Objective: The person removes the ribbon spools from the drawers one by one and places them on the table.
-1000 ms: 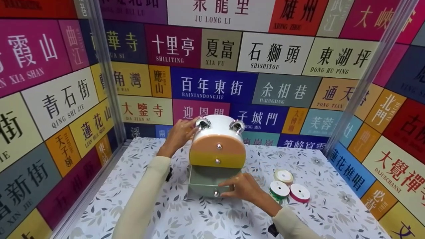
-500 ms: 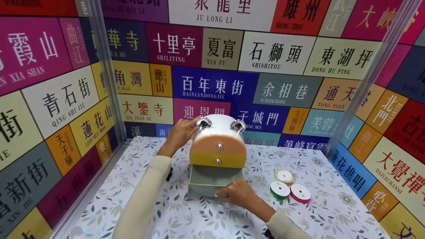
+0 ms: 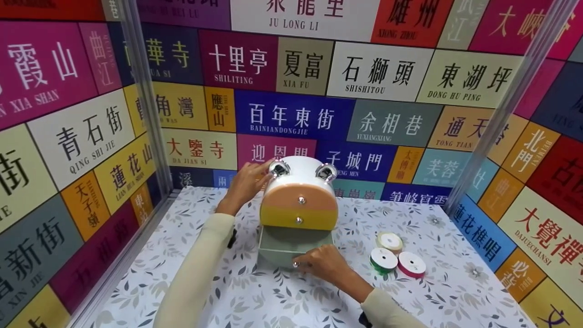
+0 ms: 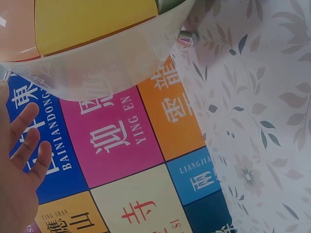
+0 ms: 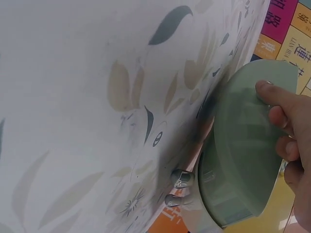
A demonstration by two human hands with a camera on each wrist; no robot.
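While my left hand (image 3: 244, 184) rests with fingers straight against the white side of the little drawer cabinet (image 3: 298, 200), my right hand (image 3: 324, 265) presses its fingertips on the front of the green bottom drawer (image 3: 291, 243) — pulled partway out over the worktop (image 3: 255, 296), its knob just beside my fingers. Three ribbon spools (image 3: 395, 256) sit near my right hand's outer side

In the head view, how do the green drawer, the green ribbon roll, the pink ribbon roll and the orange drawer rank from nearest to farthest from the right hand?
1. green drawer: under the right hand.
2. green ribbon roll: just right of it.
3. orange drawer: on top; too close to call with the next.
4. pink ribbon roll: farther right.
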